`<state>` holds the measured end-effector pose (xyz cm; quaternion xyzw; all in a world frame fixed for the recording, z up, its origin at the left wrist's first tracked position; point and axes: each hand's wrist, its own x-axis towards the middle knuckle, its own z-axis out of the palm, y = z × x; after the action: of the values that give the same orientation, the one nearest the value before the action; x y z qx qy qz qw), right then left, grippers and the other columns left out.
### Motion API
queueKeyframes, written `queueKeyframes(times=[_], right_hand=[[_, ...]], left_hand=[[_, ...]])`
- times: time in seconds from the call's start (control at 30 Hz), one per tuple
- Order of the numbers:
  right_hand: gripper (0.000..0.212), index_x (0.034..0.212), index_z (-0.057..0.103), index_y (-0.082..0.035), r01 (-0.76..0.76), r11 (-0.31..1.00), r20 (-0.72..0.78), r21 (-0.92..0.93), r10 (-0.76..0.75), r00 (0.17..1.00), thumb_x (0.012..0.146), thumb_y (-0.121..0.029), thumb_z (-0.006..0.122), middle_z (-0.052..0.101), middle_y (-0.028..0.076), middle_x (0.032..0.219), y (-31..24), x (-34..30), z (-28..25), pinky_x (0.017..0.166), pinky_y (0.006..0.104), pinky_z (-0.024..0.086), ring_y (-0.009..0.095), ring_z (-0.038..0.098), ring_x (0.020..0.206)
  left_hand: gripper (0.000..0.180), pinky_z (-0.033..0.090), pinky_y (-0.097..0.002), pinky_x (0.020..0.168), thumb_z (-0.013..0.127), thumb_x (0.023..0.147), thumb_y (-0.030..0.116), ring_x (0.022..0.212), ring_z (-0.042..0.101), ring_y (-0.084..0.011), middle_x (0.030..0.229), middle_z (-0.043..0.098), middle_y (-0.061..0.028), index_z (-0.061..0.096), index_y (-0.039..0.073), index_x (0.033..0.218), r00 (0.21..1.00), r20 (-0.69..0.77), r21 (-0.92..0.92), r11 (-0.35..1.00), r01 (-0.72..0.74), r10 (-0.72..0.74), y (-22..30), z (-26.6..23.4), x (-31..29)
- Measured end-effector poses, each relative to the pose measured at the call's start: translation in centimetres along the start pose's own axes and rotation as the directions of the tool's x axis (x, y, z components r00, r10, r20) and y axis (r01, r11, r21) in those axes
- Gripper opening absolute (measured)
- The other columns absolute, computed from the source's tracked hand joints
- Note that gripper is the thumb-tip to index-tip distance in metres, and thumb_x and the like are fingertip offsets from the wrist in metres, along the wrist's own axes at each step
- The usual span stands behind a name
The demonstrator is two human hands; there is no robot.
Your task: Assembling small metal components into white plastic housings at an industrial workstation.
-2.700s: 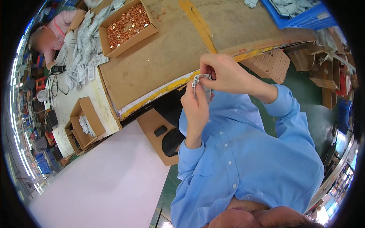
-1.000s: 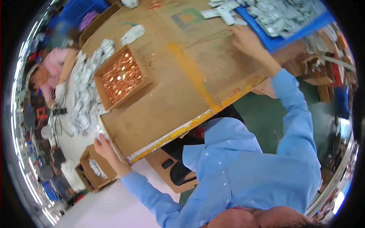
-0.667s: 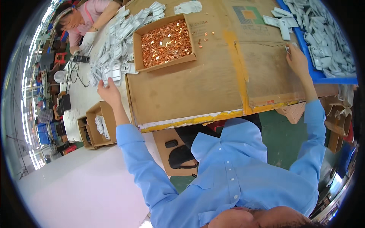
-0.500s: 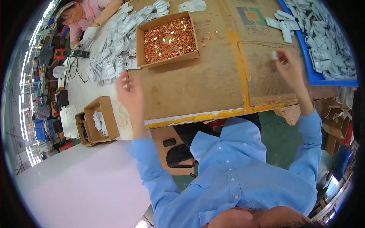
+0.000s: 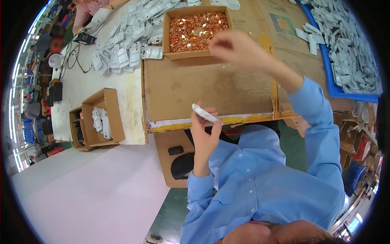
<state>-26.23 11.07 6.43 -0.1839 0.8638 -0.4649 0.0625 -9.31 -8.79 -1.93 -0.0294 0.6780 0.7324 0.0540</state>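
Note:
My left hand (image 5: pixel 206 132) is closed round a slim white plastic casing (image 5: pixel 204 113), held tilted just above the near edge of the table. My right hand (image 5: pixel 231 49) reaches across to the near right corner of an open cardboard box (image 5: pixel 185 55) full of small shiny copper-coloured metal pieces (image 5: pixel 191 34). Its fingers look curled but are smeared by motion, so what they hold, if anything, cannot be made out. Left of that box lies a heap of white plastic casings (image 5: pixel 136 30).
A blue tray (image 5: pixel 330 79) heaped with white casings stands at the right, some casings (image 5: pixel 313 38) lying beside it. Two small cardboard boxes (image 5: pixel 115 116) sit at the left, one holding white parts. A co-worker's gloved hand (image 5: pixel 101 15) is at the far left, near a cable (image 5: pixel 73 61).
My left hand came rightward and nearer my body, with the casing now plain in it. My right hand swung left from beside the blue tray to the copper pieces. The whole view shifted slightly.

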Motion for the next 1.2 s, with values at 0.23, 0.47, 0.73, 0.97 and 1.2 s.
queueKeyframes(times=[0.23,0.47,0.73,0.97,1.2], right_hand=[[0.022,0.098,0.067,-0.002,-0.151,0.752,0.006,-0.642,0.201,0.979,0.084,-0.018,0.064,0.069,0.017,0.096,6.6,13.1,0.5,0.076,0.0443,0.054,0.032,0.067,0.092],[0.023,0.102,0.064,-0.003,-0.233,0.588,-0.019,-0.774,0.346,0.938,0.084,-0.017,0.064,0.067,0.017,0.102,7.2,15.3,1.8,0.08,0.0468,0.053,0.034,0.065,0.098],[0.021,0.099,0.066,0.002,-0.245,0.603,-0.055,-0.759,0.316,0.947,0.082,-0.006,0.057,0.067,0.02,0.103,7.1,15.3,2.2,0.076,0.0486,0.054,0.035,0.066,0.095],[0.023,0.1,0.067,0.001,-0.274,0.602,-0.04,-0.75,0.372,0.927,0.082,-0.006,0.055,0.067,0.019,0.103,6.1,15.3,2.0,0.077,0.0491,0.054,0.035,0.066,0.095],[0.028,0.101,0.063,0.002,-0.261,0.6,-0.016,-0.757,0.382,0.924,0.085,-0.02,0.064,0.067,0.021,0.104,6.3,15.3,1.9,0.08,0.0471,0.053,0.036,0.065,0.098]], left_hand=[[0.075,0.048,-0.0297,0.084,0.059,0.088,0.023,0.098,0.06,-0.0191,0.12,0.055,-0.0166,0.019,0.0,0.148,0.988,0.118,-0.429,0.892,0.143,-0.102,-1.3,-0.3,-1.4],[0.075,0.048,-0.0296,0.084,0.059,0.088,0.021,0.099,0.059,-0.0176,0.12,0.055,-0.015,0.019,0.0,0.148,0.98,0.148,-0.452,0.872,0.185,-0.132,-2.0,-0.5,-1.9],[0.074,0.046,-0.0292,0.088,0.055,0.087,0.014,0.1,0.057,-0.0164,0.12,0.054,-0.0139,0.017,0.0,0.149,0.978,0.158,-0.423,0.885,0.194,-0.139,-1.6,-0.5,-1.9],[0.074,0.05,-0.0289,0.081,0.056,0.089,0.028,0.095,0.062,-0.0181,0.118,0.058,-0.0165,0.022,-0.004,0.146,0.988,0.098,-0.34,0.929,0.144,-0.117,-1.9,-0.2,-2.2],[0.073,0.046,-0.029,0.088,0.05,0.085,0.007,0.099,0.057,-0.0166,0.121,0.054,-0.0139,0.017,0.0,0.149,0.977,0.149,-0.378,0.904,0.199,-0.153,-1.7,-0.5,-2.3]])
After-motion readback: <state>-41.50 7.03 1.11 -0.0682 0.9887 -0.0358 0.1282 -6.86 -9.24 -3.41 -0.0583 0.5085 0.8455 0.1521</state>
